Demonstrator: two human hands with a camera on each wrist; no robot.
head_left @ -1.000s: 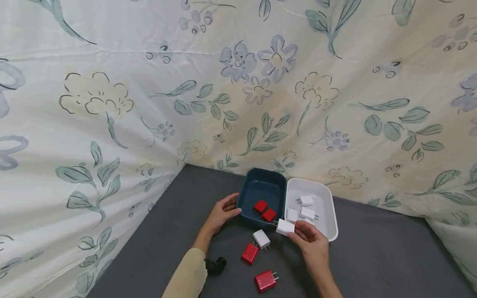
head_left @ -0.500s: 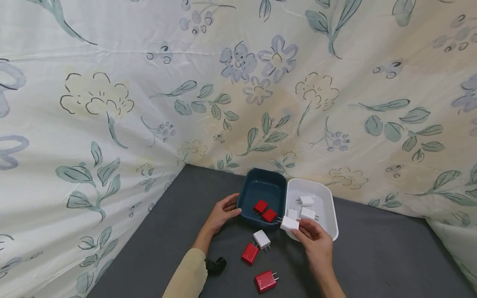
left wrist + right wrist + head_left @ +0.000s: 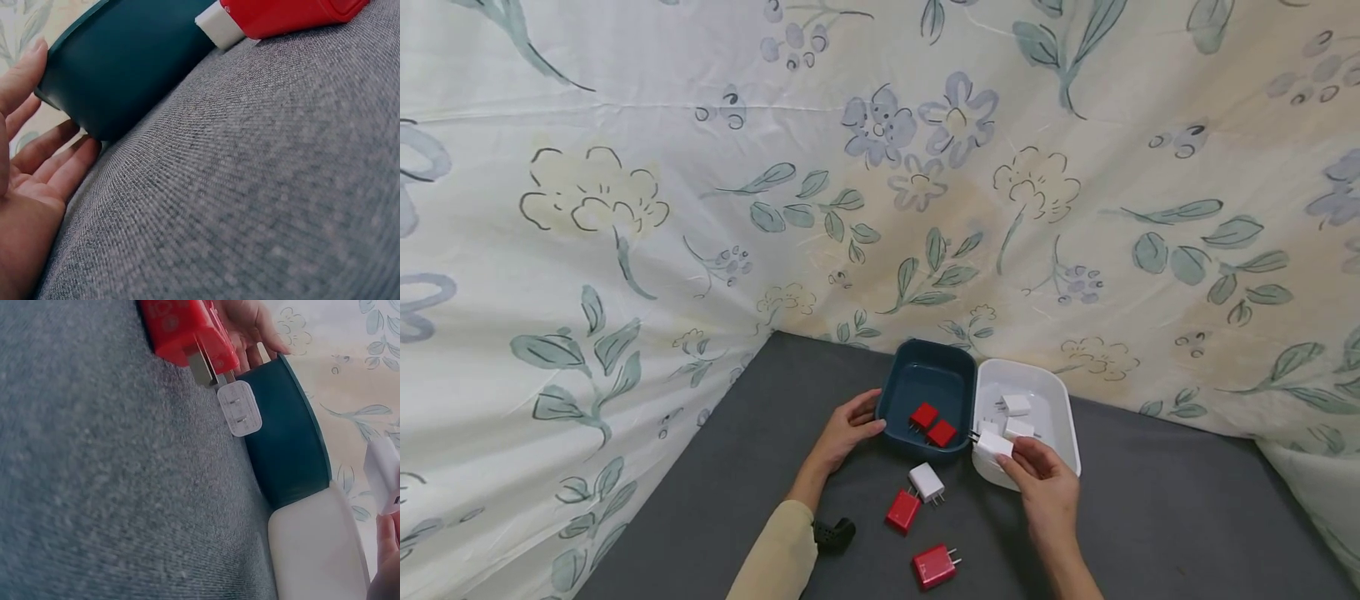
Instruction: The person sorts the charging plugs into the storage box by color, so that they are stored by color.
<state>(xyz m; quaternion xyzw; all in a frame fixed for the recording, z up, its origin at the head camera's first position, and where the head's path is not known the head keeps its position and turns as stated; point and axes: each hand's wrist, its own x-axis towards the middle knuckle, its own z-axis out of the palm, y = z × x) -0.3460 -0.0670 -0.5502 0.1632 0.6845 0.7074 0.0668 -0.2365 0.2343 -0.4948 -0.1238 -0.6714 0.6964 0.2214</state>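
Observation:
My right hand (image 3: 1047,487) pinches a white plug-in charger (image 3: 994,446) between thumb and fingers, over the near left part of the white bin (image 3: 1051,396). Its two metal prongs point left. Several white chargers (image 3: 1016,405) lie in that bin, some partly hidden by the held one. My left hand (image 3: 842,433) rests with thumb and fingertips against the left side of the dark blue bin (image 3: 925,379); in the left wrist view the thumb touches near the rim and lower fingers (image 3: 78,169) meet the base. Two red chargers (image 3: 942,433) sit inside the blue bin.
In front of the bins, a white charger (image 3: 927,482) and a red charger (image 3: 903,511) lie close together on the grey cloth (image 3: 1165,500). Another red charger (image 3: 935,567) lies nearer. A flowered curtain (image 3: 880,208) hangs behind. The bins stand side by side.
My right hand has moved right with the white charger, from the blue bin's near right corner to over the white bin. My left hand has stayed on the blue bin.

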